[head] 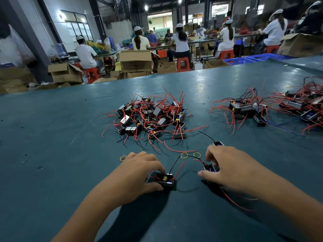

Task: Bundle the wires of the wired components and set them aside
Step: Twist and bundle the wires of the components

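Observation:
My left hand [139, 170] grips a small black wired component [166, 180] with a yellow part on top, its red and black wires trailing up and to the right. My right hand [232, 168] holds a second wired component [209, 169], mostly hidden under the fingers, with red wires running out beneath the wrist. A third component [218, 143] lies just beyond my right fingertips. Yellow rubber bands lie on the table: two rubber bands [190, 155] between my hands and one rubber band [123, 158] by my left hand.
A tangled pile of components [150, 116] with red wires fills the middle of the teal table [52, 137]. Two more heaps [248, 107] [304, 105] lie at the right. Beyond the table edge are cardboard boxes, red stools and seated workers.

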Available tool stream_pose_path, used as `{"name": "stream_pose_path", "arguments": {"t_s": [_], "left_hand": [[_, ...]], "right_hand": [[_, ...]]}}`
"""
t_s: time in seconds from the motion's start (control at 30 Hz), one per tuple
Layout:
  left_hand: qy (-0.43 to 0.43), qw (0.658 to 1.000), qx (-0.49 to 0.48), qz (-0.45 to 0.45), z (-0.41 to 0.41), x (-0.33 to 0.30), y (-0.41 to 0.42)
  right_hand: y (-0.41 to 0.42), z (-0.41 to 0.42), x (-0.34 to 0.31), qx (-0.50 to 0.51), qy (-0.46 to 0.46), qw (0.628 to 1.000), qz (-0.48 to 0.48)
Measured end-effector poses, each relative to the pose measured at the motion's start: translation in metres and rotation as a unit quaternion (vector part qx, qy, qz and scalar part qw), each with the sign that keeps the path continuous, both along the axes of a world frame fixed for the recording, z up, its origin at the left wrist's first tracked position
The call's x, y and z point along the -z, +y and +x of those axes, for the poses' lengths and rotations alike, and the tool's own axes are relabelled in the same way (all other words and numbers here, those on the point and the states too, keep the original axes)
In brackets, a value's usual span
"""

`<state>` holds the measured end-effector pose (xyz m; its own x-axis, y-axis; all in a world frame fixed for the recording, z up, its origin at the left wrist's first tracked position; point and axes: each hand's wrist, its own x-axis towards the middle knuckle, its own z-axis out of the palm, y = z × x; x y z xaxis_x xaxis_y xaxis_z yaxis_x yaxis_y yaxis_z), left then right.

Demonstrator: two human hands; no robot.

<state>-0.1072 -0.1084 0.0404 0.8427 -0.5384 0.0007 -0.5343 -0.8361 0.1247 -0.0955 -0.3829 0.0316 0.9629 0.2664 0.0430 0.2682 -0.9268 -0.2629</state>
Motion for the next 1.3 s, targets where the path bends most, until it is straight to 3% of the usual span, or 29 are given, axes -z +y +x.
{"name": "stream_pose_path", "arguments": {"t_s": [0.13, 0.27, 0.37, 0.47, 0.53, 0.63, 0.77, 0.97, 1.2, 1.3], "left_hand": [[-0.032, 0.999, -0.009, -0.011, 0.0, 0.002, -0.002], [-0.006, 0.979, -0.055, -0.197, -0.004, 0.0, -0.006], [0.069, 0.938, -0.087, -0.328, -0.006, -0.001, -0.011], [0.149, 0.902, -0.103, -0.392, -0.008, 0.002, -0.018], [0.185, 0.886, -0.081, -0.418, -0.012, 0.005, -0.025], [0.161, 0.888, -0.065, -0.426, -0.015, 0.008, -0.036], [0.082, 0.899, -0.1, -0.418, -0.016, 0.009, -0.04], [-0.049, 0.93, -0.081, -0.355, -0.023, 0.005, -0.045], [-0.082, 0.929, -0.062, -0.355, -0.025, 0.005, -0.048], [-0.081, 0.93, -0.058, -0.353, -0.026, 0.008, -0.049]], "right_hand": [[0.002, -0.003, 0.001, 0.032, 0.015, 0.999, -0.014], [0.004, -0.004, -0.001, 0.066, 0.001, 0.998, 0.019], [0.007, -0.001, -0.005, 0.068, 0.017, 0.977, 0.203], [0.015, -0.005, -0.007, 0.048, 0.115, 0.89, 0.439], [0.022, -0.01, -0.006, 0.028, 0.173, 0.833, 0.525], [0.031, -0.014, -0.004, 0.018, 0.212, 0.778, 0.592], [0.032, -0.014, -0.004, 0.014, 0.202, 0.751, 0.629], [0.036, -0.019, -0.002, -0.031, 0.197, 0.755, 0.625], [0.039, -0.025, -0.002, -0.041, 0.226, 0.752, 0.618], [0.037, -0.024, -0.003, -0.032, 0.263, 0.72, 0.641]]}}
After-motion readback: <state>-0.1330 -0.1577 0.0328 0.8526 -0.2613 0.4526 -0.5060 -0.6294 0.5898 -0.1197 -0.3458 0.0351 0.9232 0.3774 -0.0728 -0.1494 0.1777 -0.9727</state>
